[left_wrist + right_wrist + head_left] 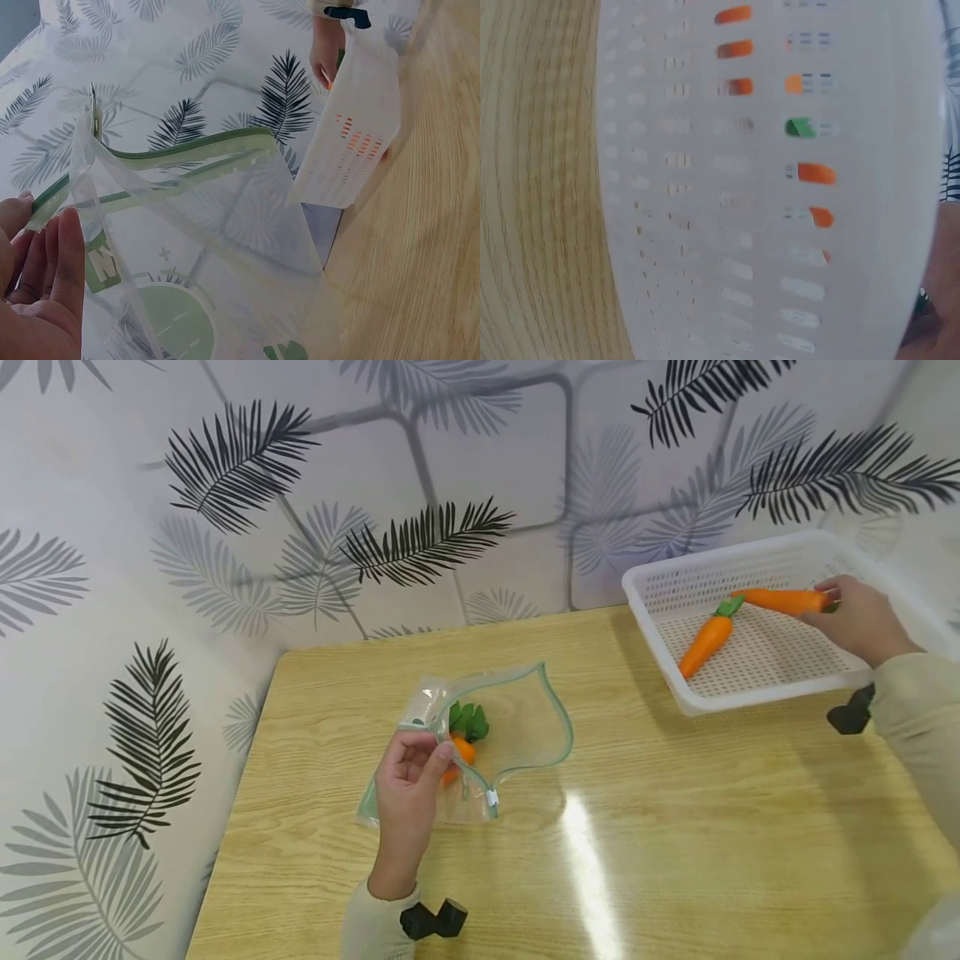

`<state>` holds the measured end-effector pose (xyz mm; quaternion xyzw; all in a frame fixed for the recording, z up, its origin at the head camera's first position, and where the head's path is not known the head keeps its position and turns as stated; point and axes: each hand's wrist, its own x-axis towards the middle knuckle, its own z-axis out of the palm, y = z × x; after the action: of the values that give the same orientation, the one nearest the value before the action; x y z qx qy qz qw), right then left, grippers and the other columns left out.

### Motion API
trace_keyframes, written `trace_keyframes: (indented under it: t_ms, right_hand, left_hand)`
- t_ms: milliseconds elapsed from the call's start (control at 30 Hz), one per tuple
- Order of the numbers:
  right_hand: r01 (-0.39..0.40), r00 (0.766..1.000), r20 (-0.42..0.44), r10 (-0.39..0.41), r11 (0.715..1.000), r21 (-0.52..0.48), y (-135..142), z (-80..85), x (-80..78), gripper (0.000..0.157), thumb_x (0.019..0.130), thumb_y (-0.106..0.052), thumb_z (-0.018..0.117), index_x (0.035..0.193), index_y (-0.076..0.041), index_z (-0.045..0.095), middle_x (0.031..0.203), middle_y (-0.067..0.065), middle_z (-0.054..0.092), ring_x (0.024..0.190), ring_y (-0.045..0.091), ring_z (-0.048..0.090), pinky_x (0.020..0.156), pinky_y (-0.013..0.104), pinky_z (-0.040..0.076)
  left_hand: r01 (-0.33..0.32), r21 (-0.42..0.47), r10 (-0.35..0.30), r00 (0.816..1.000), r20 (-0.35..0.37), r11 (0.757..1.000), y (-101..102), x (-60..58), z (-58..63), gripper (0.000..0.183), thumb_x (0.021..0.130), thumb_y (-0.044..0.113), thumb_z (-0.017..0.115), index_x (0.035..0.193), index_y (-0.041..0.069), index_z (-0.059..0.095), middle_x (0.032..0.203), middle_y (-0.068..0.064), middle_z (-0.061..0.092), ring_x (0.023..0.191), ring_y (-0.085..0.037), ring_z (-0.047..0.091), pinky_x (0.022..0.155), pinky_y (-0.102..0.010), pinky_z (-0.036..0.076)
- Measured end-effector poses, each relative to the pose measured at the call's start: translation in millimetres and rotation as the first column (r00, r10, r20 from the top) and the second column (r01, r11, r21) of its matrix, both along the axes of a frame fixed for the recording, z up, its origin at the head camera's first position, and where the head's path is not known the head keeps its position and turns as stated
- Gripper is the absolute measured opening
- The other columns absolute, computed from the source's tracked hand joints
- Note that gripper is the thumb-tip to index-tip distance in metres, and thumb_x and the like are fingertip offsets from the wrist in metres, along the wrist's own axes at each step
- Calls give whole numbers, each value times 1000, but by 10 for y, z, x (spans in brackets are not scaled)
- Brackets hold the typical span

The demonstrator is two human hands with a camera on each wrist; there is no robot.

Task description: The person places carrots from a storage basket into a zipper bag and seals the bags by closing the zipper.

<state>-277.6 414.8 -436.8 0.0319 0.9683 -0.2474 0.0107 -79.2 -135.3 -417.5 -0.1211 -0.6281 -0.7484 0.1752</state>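
My left hand (408,777) pinches the rim of a clear zip bag (517,722) with a green edge and a white slider; its mouth gapes to the right. Inside the bag lies a carrot (463,750) with green leaves, partly hidden by the fingers. Over the white basket (780,697) at the right, my right hand (862,618) grips a second carrot (783,601) by its thick leafy end. Another carrot (705,645) rests on the basket floor, its leaves near the held one's tip. In the right wrist view the basket wall (870,225) hides most of that hand.
The wooden table (675,827) runs under bag and basket, with a bright light streak on it. Behind stands a wall (495,460) covered in a feather-leaf pattern. The basket's raised rim surrounds the carrots.
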Motion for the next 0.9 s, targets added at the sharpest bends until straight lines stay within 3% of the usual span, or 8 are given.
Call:
trace_keyframes:
  t_ms: [267,500,700,900]
  right_hand:
    - [86,987,-136,-88,996,-22,-71,65,63,56,86,-25,57,125,10,37,119,34,38,103,45,37,81,58,35]
    - [170,964,-205,-171,985,-21,-125,177,164,50,87,-17,54,127,7,38,123,32,35,110,46,32,87,60,33]
    - [249,916,-308,-255,967,-60,-245,370,273,49,88,-13,48,133,1,33,130,24,31,114,38,32,91,52,37]
    - [190,875,-433,-216,976,-104,-487,583,398,48,86,-15,50,131,-2,38,129,18,35,116,32,33,98,42,34]
  left_hand:
    - [4,8,-4,1000,-1,1000,2,6,-7,17,82,-6,57,96,-9,48,86,-13,54,72,-21,57,65,-34,54]
    - [-1,8,1,1000,-5,1000,5,8,-21,17,82,-7,57,96,-10,48,85,-13,54,72,-20,56,64,-32,54]
    - [-10,3,10,1000,1,1000,10,5,-28,17,82,-6,57,96,-9,48,85,-13,54,71,-21,56,64,-35,54]
    - [-11,-1,11,1000,-13,1000,19,-5,-24,17,81,-7,58,96,-9,49,85,-13,54,71,-21,56,63,-39,53]
